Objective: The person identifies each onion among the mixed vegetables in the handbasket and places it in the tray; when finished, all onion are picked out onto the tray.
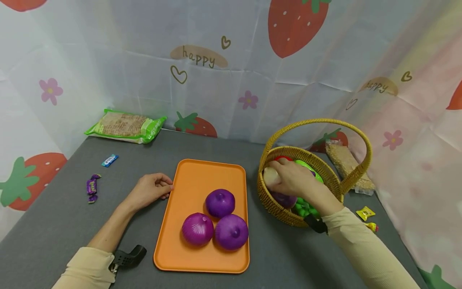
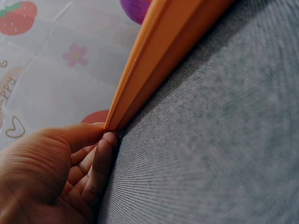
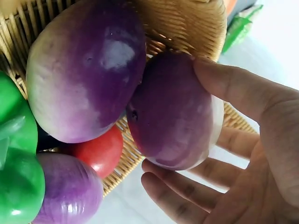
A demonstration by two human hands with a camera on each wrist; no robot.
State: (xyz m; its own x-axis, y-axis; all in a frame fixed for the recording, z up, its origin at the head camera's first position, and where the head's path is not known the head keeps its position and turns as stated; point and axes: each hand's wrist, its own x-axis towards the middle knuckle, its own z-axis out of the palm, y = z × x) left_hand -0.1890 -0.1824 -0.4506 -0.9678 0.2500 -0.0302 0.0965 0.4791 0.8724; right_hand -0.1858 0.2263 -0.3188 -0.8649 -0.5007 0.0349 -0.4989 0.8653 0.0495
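My left hand (image 1: pixel 151 189) pinches the left rim of an orange tray (image 1: pixel 202 172) between thumb and fingers; the left wrist view shows the thumb (image 2: pixel 84 136) on top of the rim. Three purple onions (image 1: pixel 197 229) sit grouped on the tray's nearer right part. Inside the wicker basket (image 1: pixel 272 206), my right hand (image 1: pixel 294 176) grips a purple-and-white turnip (image 3: pixel 175 112), thumb on one side and fingers around the other. Beside it in the right wrist view lie a larger purple-and-white turnip (image 3: pixel 88 70), a red tomato-like piece (image 3: pixel 100 151), a purple onion (image 3: pixel 70 189) and a green pepper (image 3: pixel 16 163).
The basket's tall handle (image 1: pixel 317 121) arches above my right hand. A green-edged bag (image 1: pixel 124 125) lies at the back left, a clear bag of grain (image 1: pixel 348 164) behind the basket. Candies lie at both sides: blue (image 1: pixel 110 160), purple (image 1: pixel 92 188), yellow (image 1: pixel 365 213).
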